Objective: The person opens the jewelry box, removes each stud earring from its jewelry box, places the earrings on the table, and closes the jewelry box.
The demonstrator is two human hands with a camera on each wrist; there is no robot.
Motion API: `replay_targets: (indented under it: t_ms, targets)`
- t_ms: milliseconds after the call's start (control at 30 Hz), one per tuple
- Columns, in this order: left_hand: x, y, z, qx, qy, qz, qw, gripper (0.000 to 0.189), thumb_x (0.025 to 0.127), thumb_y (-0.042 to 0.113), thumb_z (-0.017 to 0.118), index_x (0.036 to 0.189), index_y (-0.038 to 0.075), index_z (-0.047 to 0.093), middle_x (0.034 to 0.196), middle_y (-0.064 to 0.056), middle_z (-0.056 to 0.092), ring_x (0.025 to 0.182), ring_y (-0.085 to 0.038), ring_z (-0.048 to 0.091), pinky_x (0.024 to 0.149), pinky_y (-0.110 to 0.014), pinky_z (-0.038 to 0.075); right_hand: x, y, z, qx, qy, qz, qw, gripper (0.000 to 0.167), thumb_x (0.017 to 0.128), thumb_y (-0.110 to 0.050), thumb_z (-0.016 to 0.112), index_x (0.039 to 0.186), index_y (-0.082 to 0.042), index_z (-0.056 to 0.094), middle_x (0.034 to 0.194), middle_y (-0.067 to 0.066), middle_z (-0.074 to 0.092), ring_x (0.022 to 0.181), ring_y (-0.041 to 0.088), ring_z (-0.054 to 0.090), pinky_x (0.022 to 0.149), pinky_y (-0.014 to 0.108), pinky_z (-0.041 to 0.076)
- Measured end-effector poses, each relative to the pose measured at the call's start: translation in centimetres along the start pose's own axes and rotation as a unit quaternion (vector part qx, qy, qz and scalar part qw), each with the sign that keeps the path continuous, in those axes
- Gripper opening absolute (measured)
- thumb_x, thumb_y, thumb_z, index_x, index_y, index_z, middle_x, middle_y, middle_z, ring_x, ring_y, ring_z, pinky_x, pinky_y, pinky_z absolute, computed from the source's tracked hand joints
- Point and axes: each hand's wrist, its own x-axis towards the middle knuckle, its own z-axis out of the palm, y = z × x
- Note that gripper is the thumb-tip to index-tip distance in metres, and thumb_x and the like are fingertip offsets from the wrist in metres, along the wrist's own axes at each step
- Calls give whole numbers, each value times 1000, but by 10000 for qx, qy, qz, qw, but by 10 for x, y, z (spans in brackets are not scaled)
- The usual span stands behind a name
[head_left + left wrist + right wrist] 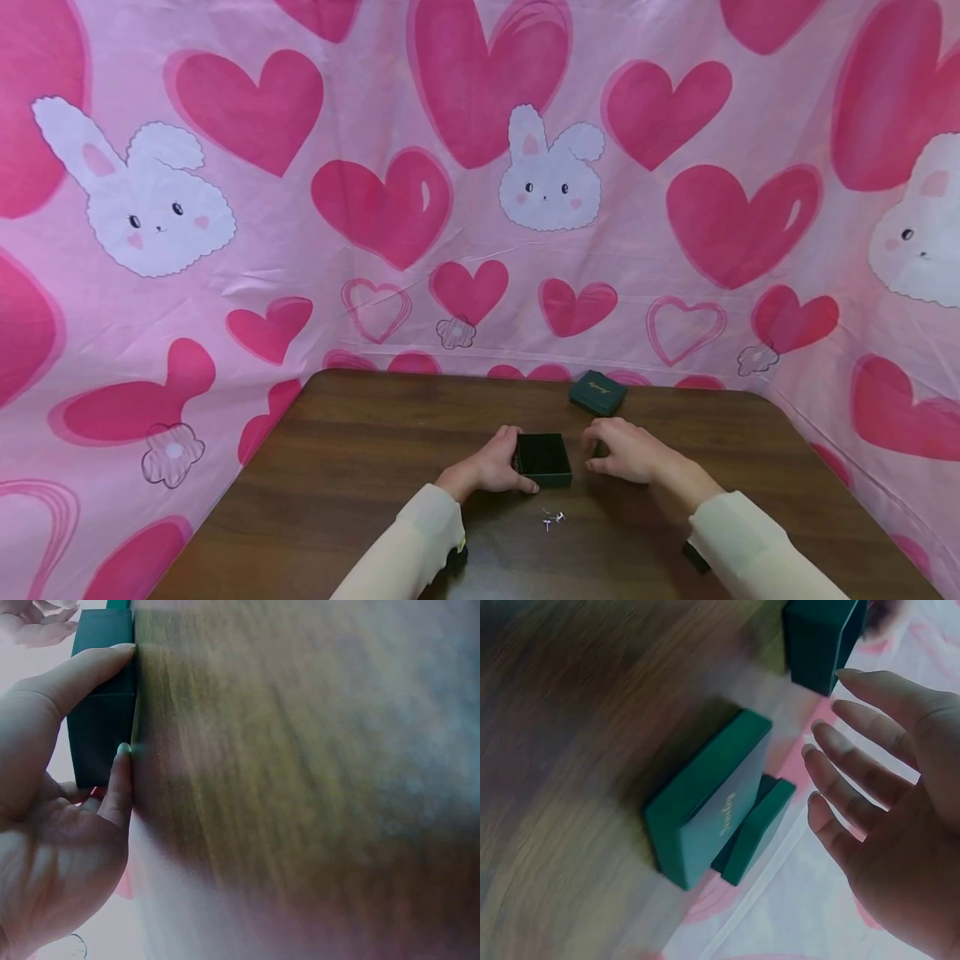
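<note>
My left hand grips the left side of an open dark green jewellery box on the table. In the left wrist view its thumb lies along one side of the box. To the right of the box, my right hand has loosely bent fingers, with nothing seen between them in the right wrist view. Farther back lies a green lid with gold lettering. In the right wrist view, another green piece shows partly behind the lettered lid. Small silver earrings lie in front of the box.
The brown wooden table carries everything. A pink cloth with hearts and rabbits hangs around its back and sides.
</note>
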Motion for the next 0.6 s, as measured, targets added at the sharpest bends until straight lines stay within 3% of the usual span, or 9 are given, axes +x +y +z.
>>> replay_targets:
  t_ms: [367, 600]
  targets:
    - [1, 0, 0, 11, -1, 13, 10000, 75, 77, 28, 91, 132, 6, 45, 118, -3, 47, 106, -19, 51, 102, -40, 47, -5, 17, 1, -163, 69, 491, 9986, 28, 86, -20, 82, 109, -9, 73, 116, 6, 64, 110, 32, 60, 98, 59, 48]
    - [0, 1, -1, -16, -23, -16, 10000, 74, 77, 28, 90, 132, 8, 44, 119, -3, 46, 108, -20, 51, 103, -42, 47, -5, 30, 4, -431, 99, 424, 9981, 26, 82, -22, 85, 102, -9, 73, 109, 6, 63, 103, 30, 61, 94, 55, 51]
